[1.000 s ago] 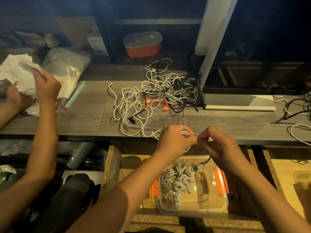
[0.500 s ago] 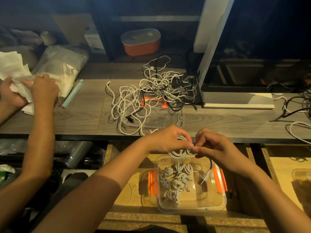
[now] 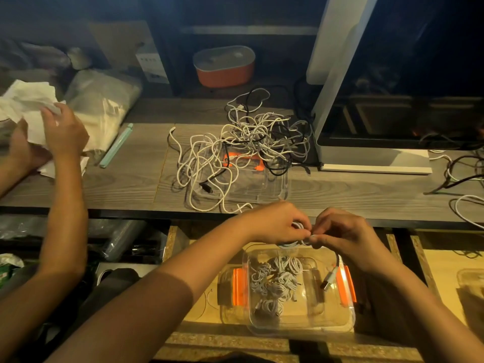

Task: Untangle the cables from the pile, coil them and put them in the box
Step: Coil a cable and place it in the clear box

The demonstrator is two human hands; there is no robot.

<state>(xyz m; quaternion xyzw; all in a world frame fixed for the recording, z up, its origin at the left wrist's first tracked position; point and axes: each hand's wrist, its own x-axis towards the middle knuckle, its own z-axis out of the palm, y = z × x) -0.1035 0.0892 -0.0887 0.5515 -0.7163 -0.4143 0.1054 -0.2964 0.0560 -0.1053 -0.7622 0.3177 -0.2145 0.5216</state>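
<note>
White cable (image 3: 295,241), one length wound into a small coil, sits just below the middle of the frame, held over the box between two hands. The left hand (image 3: 275,224) has its fingers curled round the coil. The right hand (image 3: 343,229) pinches the strand just beside it with thumb and fingertips. Below the right hand the cable's free end hangs down, with one plug (image 3: 328,281) over the right side of the box.

One clear box (image 3: 301,330) lies at lower centre with two orange clips (image 3: 239,286), one on each short side. Inside it is a cluster of coiled cables (image 3: 275,281), packed too closely to count.

Above, on the grey wooden desk (image 3: 117,184), one tangled pile (image 3: 248,145) of mostly white and a few black leads lies partly over one clear lid (image 3: 272,189). More loose leads (image 3: 463,179) trail at the right edge.

At upper left a second person's two hands (image 3: 64,132) hold crumpled white paper (image 3: 28,100), and one pale green pen (image 3: 116,145) lies beside them. One orange tub (image 3: 224,66) with a grey top stands at upper centre, and one white stand (image 3: 366,159) is at upper right.
</note>
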